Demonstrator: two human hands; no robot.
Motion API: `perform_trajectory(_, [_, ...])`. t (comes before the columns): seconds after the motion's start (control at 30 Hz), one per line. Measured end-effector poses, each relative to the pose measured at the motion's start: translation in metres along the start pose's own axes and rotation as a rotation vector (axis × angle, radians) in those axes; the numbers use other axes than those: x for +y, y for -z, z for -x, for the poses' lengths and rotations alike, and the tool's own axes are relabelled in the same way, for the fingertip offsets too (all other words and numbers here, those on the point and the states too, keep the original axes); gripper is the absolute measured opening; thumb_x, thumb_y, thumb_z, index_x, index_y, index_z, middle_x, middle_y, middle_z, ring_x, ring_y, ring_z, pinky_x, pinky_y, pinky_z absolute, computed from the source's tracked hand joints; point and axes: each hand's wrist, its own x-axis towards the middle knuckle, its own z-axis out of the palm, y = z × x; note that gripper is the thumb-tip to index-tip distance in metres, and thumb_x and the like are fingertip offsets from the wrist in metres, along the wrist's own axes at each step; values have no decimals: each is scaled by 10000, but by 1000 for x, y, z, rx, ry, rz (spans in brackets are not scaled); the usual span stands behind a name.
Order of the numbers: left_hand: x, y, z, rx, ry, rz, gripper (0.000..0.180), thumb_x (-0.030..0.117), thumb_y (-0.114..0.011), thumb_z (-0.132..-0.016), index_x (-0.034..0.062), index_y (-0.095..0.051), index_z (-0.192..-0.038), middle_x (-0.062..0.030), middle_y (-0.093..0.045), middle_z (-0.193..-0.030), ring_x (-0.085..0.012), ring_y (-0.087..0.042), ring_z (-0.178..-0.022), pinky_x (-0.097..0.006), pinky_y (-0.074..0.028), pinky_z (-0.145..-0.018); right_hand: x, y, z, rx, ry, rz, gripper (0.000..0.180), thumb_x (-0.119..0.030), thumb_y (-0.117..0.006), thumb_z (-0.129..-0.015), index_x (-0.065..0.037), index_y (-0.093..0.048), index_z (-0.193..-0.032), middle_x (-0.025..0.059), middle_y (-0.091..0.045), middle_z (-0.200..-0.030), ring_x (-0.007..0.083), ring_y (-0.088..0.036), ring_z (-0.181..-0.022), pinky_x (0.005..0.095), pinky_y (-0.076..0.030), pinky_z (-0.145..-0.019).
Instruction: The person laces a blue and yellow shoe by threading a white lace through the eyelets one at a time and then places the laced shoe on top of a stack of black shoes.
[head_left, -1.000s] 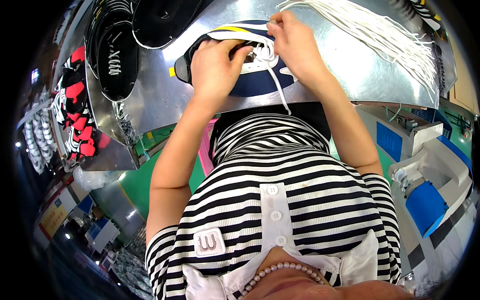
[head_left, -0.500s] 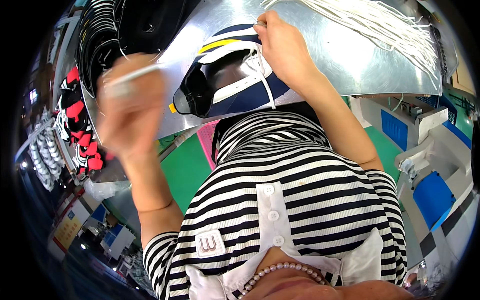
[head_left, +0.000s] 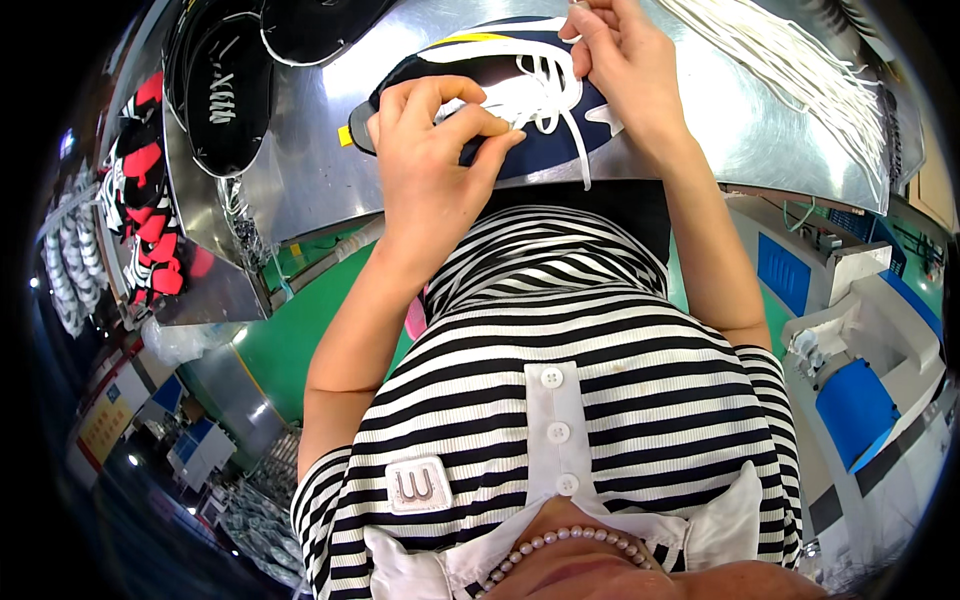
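A navy sneaker (head_left: 545, 140) with white and yellow trim lies on its side on the shiny metal table (head_left: 330, 160), close to my body. White laces (head_left: 545, 95) run through its eyelets, and one loose end hangs down over the table edge. My left hand (head_left: 430, 140) rests on the shoe's near side, fingers curled and pinching the lace by the eyelets. My right hand (head_left: 625, 70) is above the shoe's far side, fingertips closed on the upper end of the lace.
A bundle of loose white laces (head_left: 790, 70) lies on the table at the right. Black shoes (head_left: 225, 95) fill a tray at the upper left, with red and black shoes (head_left: 145, 200) beside it. Blue and white machines (head_left: 850, 330) stand at the right on a green floor.
My left hand, raised out to the left half a second ago, has come back onto the shoe and taken the lace. My right hand stayed at the shoe's top.
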Motion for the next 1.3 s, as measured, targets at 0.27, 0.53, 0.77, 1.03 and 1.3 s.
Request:
perform_trajectory(0.27, [0, -10, -8, -107, 257, 123, 297, 150, -792, -780, -10, -622, -964, -116, -680, -860, -218, -652, -723, -313, -499, -660, -22, 16, 57, -148, 147, 110, 170, -99, -570, -945, -4, -573, -1086, 122, -695, -822, 209, -671, -676, 300, -514, -629])
perform_trajectory(0.53, [1, -11, -12, -175, 275, 51, 255, 216, -772, -809, 21, -666, -934, -131, -694, -760, -199, -633, -597, -301, -482, -574, -14, 9, 81, -279, -68, 166, 161, -113, -569, -960, 22, -535, -1041, 177, -703, -830, 292, -705, -764, 357, -538, -688])
perform_trajectory(0.77, [2, -14, -11, -145, 208, 66, 239, 218, -775, -808, 41, -668, -928, -112, -692, -753, -234, -626, -571, -306, -478, -547, -11, 5, 73, -275, -104, 212, 155, -111, -575, -956, 30, -545, -1013, 169, -707, -810, 291, -706, -729, 352, -537, -667])
perform_trajectory(1.03, [-4, -19, -8, -131, 54, 38, 199, 154, -777, -790, 59, -667, -927, -105, -669, -753, -271, -647, -635, -347, -484, -566, -21, 2, 68, -254, -234, 195, 164, -102, -591, -943, 28, -510, -1002, 154, -699, -771, 273, -703, -723, 339, -529, -673])
perform_trajectory(1.3, [-12, -16, -2, -103, -230, 196, 318, 18, -762, -757, 31, -618, -1040, -104, -629, -728, -276, -599, -616, -367, -470, -567, -16, -14, 66, -224, -286, 62, 166, -111, -562, -953, 18, -463, -988, 138, -688, -747, 247, -692, -704, 336, -520, -664])
